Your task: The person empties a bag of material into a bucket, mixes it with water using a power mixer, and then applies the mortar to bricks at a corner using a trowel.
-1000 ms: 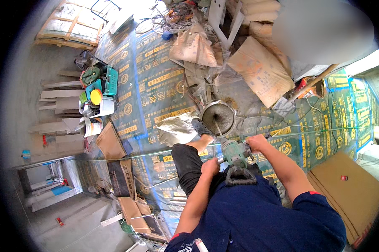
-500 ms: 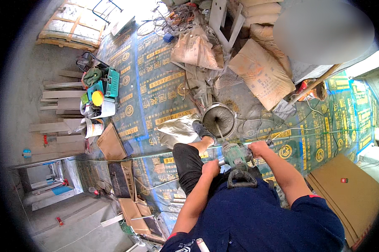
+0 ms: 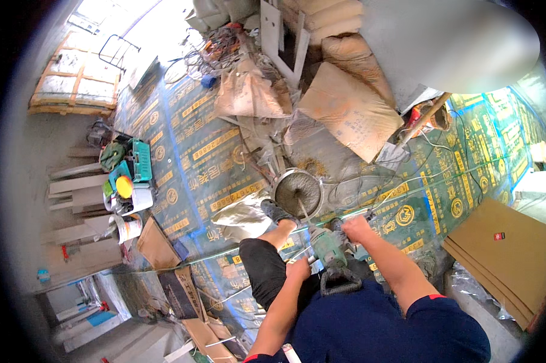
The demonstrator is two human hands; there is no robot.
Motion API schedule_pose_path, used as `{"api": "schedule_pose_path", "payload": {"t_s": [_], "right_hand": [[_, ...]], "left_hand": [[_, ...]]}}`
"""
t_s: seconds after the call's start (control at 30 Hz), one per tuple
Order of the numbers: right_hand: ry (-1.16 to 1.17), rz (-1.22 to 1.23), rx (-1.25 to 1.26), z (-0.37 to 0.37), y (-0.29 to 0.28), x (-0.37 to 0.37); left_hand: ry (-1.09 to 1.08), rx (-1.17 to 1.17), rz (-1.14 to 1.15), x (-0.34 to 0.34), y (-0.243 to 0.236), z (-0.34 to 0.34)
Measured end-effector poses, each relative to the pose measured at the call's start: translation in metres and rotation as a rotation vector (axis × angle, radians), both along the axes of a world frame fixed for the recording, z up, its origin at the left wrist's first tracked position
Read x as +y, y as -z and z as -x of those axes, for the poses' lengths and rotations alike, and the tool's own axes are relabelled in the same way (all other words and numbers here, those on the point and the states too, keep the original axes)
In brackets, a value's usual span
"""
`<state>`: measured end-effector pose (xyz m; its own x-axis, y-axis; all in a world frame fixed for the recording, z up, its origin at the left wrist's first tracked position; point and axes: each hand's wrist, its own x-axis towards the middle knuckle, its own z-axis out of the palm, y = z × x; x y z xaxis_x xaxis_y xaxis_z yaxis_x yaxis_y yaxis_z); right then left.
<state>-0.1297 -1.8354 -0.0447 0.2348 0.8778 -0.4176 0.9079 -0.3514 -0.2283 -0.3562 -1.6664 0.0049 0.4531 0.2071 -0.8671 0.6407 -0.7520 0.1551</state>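
My left hand [image 3: 298, 268] is closed around one side handle of a green handheld mixer [image 3: 327, 247]. On the mixer's other side, my right hand [image 3: 356, 229] is wrapped round the opposite handle. The mixer's D-shaped rear handle [image 3: 341, 284] rests near my dark blue shirt. Its shaft [image 3: 304, 209] slants down into a round bucket [image 3: 321, 196] of wet grey mortar [image 3: 295, 189]; the paddle end is hidden in the mix. My foot in a dark shoe [image 3: 278, 212] presses beside the bucket, next to a whitish sack [image 3: 240, 219].
Brown paper bags [image 3: 351, 112] and a dusty sack [image 3: 249, 91] lie beyond the bucket. A cable [image 3: 415, 176] runs across the printed floor covering at right. Brown boards [image 3: 503, 254] are stacked at far right. Teal crates [image 3: 141, 160] and tubs stand at left.
The view has shifted, so the bags and boards appear further left. Both hands keep their grip on the mixer, its shaft still in the bucket.
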Motion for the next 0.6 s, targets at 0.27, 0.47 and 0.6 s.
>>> {"api": "schedule_pose_path", "payload": {"t_s": [0.27, 0.47, 0.6], "right_hand": [[0.013, 0.074, 0.049, -0.006, -0.011, 0.011], [0.041, -0.007, 0.034, -0.009, -0.008, 0.008], [-0.015, 0.057, 0.102, -0.026, -0.009, 0.003]], "left_hand": [[0.047, 0.095, 0.05, 0.008, 0.021, 0.0], [-0.019, -0.003, 0.04, 0.002, 0.018, 0.001], [-0.06, -0.02, 0.062, 0.003, 0.011, -0.007]]}}
